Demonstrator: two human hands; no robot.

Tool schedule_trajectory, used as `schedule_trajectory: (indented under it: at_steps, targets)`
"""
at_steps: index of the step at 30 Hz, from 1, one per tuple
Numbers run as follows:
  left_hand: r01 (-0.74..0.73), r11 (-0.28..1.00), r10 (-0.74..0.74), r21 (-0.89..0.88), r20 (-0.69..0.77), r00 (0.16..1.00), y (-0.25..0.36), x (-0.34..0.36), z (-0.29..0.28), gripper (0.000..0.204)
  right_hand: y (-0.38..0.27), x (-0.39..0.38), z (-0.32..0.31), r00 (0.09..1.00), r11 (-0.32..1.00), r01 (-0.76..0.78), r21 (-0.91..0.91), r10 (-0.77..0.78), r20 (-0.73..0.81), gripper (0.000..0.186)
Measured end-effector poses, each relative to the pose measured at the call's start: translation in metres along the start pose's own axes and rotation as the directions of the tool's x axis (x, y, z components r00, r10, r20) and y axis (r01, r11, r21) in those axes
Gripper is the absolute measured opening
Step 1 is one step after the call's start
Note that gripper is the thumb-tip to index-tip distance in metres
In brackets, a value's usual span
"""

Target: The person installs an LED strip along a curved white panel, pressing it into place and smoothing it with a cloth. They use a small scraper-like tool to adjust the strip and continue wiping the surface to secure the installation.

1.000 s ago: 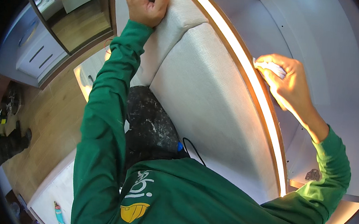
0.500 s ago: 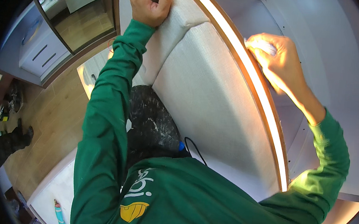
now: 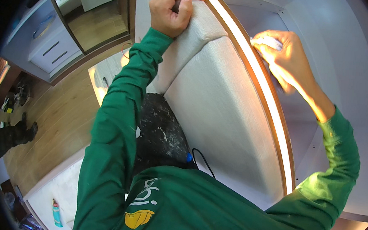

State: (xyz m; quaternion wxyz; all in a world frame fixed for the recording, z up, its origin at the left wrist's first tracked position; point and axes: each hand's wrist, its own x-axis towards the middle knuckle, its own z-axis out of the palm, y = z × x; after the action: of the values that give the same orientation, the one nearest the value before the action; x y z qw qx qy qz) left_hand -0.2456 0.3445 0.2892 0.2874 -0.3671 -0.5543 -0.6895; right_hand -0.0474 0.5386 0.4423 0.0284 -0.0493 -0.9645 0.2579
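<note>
A curved wooden edge with a glowing white light strip (image 3: 265, 88) runs along the upholstered, pale fabric panels (image 3: 221, 87). My left hand (image 3: 172, 12) rests high on the fabric, loosely fisted; its forefinger reaches over to the wooden edge, and nothing shows in its curl. On the far side of the strip my right hand (image 3: 287, 58) pinches a crumpled white cloth (image 3: 269, 43). That cloth sits against the outer side of the wood, lit by the strip. Part of it is hidden in my fingers.
Beyond the strip lies a pale cabinet interior (image 3: 341, 72). A teal tube (image 3: 56, 214) lies on a white surface (image 3: 46, 190) at lower left. Another person's dark-clothed legs (image 3: 13, 135) are at far left, near a mirror (image 3: 98, 17). A black cable (image 3: 204, 159) loops beside my leg.
The view has shifted a little, so my left hand and the room appear further right and lower. The right hand still keeps the cloth at nearly the same spot on the edge.
</note>
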Motion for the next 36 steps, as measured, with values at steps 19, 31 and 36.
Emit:
schedule_trajectory:
  at_steps: [19,31,36]
  targets:
    - [-0.315,0.928,0.322,0.199,-0.002,0.947,-0.011,0.004,-0.006,0.030,-0.011,0.016,0.009,0.973,0.961,0.212,-0.178,-0.224,-0.050,0.020]
    - [-0.262,0.947,0.276,0.184,-0.053,0.960,-0.006,0.002,-0.003,0.030,0.011,0.035,0.023,0.971,0.976,0.207,0.061,-0.197,-0.138,0.024]
    - [-0.248,0.953,0.260,0.174,-0.046,0.965,-0.007,0.002,-0.003,0.030,0.005,0.123,0.034,0.951,0.955,0.297,-0.005,-0.296,-0.090,0.024]
